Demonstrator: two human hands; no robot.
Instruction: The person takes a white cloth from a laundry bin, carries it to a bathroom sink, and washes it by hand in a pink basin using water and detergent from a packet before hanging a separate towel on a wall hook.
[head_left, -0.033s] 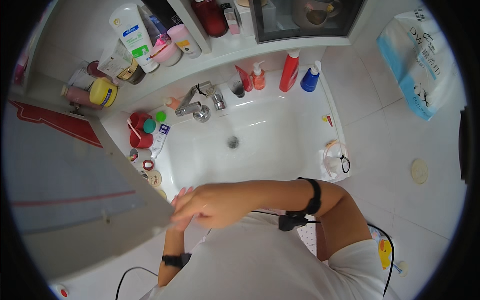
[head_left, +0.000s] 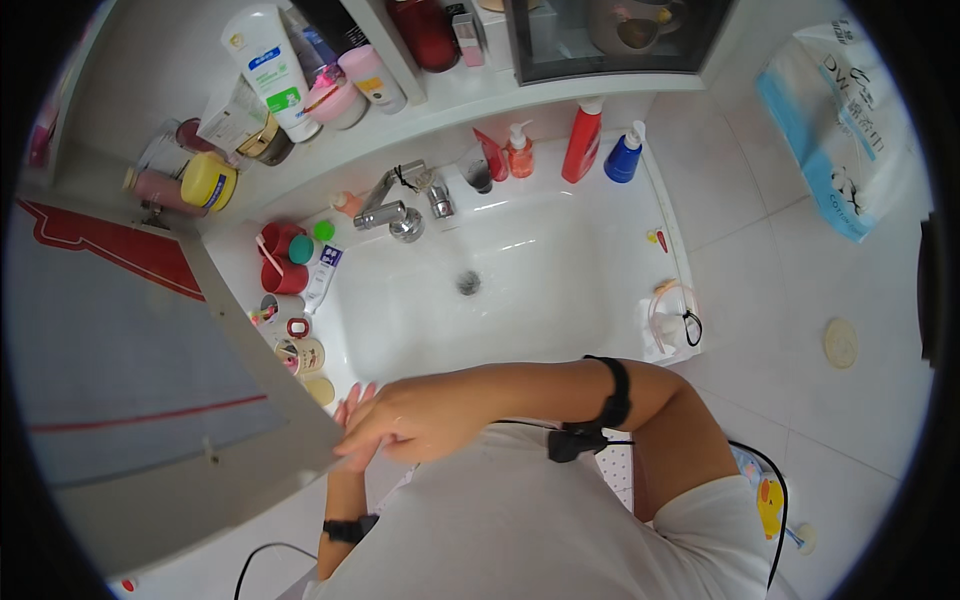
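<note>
In front of the white washbasin [head_left: 560, 330], near its front left corner, my hands meet. My right hand [head_left: 415, 420] reaches across my body and lies over my left hand [head_left: 358, 400], its thumb and fingers curved around it. Fingers of the left hand stretch out past the right knuckles, toward the basin; its palm is mostly covered. No object shows in either hand. Right beside the right fingertips is the edge of the opened cabinet door [head_left: 240, 370]. A black strap sits on each of my arms.
A tap [head_left: 385, 208] stands at the back of the basin. Red cups [head_left: 285, 276] and a toothpaste tube [head_left: 322, 275] line its left rim. Pump bottles, including a blue one [head_left: 623, 158], stand on the back rim. Above is a cabinet shelf [head_left: 470, 88] crowded with toiletries.
Both hands have shifted slightly to the left and down, still one over the other. The view itself has moved by a small amount.
</note>
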